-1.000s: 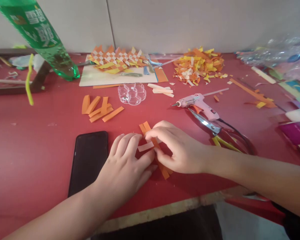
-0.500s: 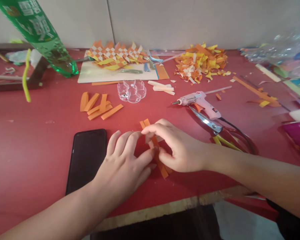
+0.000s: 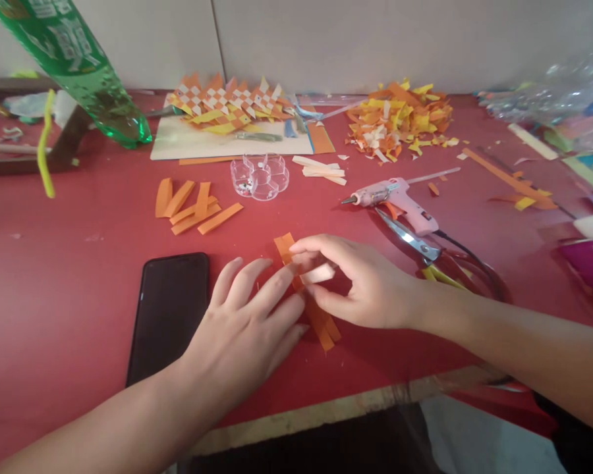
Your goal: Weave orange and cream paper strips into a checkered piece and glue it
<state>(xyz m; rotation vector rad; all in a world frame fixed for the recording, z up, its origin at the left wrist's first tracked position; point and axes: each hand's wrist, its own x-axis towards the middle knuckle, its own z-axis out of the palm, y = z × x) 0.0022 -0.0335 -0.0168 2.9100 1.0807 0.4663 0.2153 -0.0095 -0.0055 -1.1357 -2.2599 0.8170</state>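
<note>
Two orange paper strips point(image 3: 321, 324) lie side by side, slanting on the red table under my fingers. A pale strip point(image 3: 319, 274) crosses them, its right end raised between the thumb and index finger of my right hand point(image 3: 370, 283). My left hand point(image 3: 252, 316) presses its thumb and index fingertips on the orange strips at the crossing, the other fingers spread to the left. Several loose orange strips point(image 3: 220, 218) lie behind my left hand. Some pale strips point(image 3: 321, 170) rest beside a clear flower-shaped tray point(image 3: 261, 176) holding tiny pieces.
A black phone point(image 3: 170, 316) lies left of my left hand. Behind my right hand are a pink glue gun point(image 3: 400, 201) and scissors point(image 3: 410, 240). Further back stand a green bottle point(image 3: 91, 79), woven paper fish point(image 3: 227, 102) on a board, and a scrap pile point(image 3: 400, 118).
My right hand's fingers have opened somewhat around the pale strip, which now shows more clearly with its end lifted. My left fingers have shifted slightly on the orange strips.
</note>
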